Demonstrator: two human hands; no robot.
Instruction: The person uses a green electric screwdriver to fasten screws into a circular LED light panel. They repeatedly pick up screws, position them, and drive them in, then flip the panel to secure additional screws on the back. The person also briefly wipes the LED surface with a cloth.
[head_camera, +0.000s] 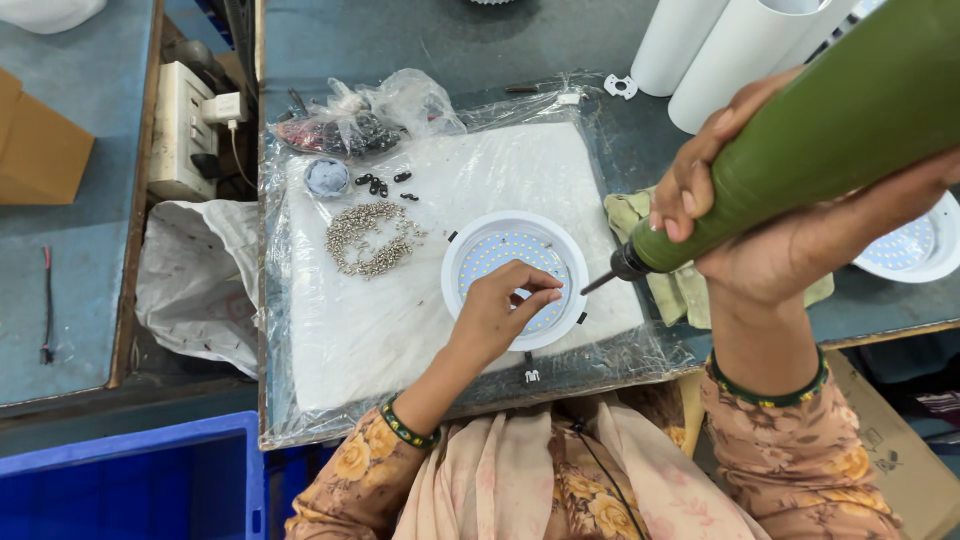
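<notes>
Looking down: a person's two hands work over a foam-topped bench, seen from a head camera.
White foam pad (380, 330): largest thing, wrapped in clear plastic, filling the centre of the view.
Green power screwdriver (820, 130): long body slanting from 2 o'clock down toward the centre, its dark bit tip (598, 283) pointing to 8 o'clock and stopping just beside the lamp's rim, apart from it.
Right hand (770, 240): wrapped closed around the screwdriver's lower body, at 3 o'clock from the lamp.
Round white lamp (515, 278): lies flat on the pad at centre, its face dotted with small light chips; it sits at 8 o'clock from the bit tip.
Left hand (495, 315): nearer of the two to the lamp, reaching in from 6 o'clock, thumb and forefinger pinched together over the lamp face; whether a screw sits between them is too small to tell.
Second lamp (915, 250): at the 3 o'clock edge, partly behind the right hand.
Green cloth (675, 290): under the screwdriver, off the pad's right side.
Screw pile (370, 238): silver heap at 10 o'clock from the lamp, near it.
Black clips (383, 183): few small pieces just above the pile.
</notes>
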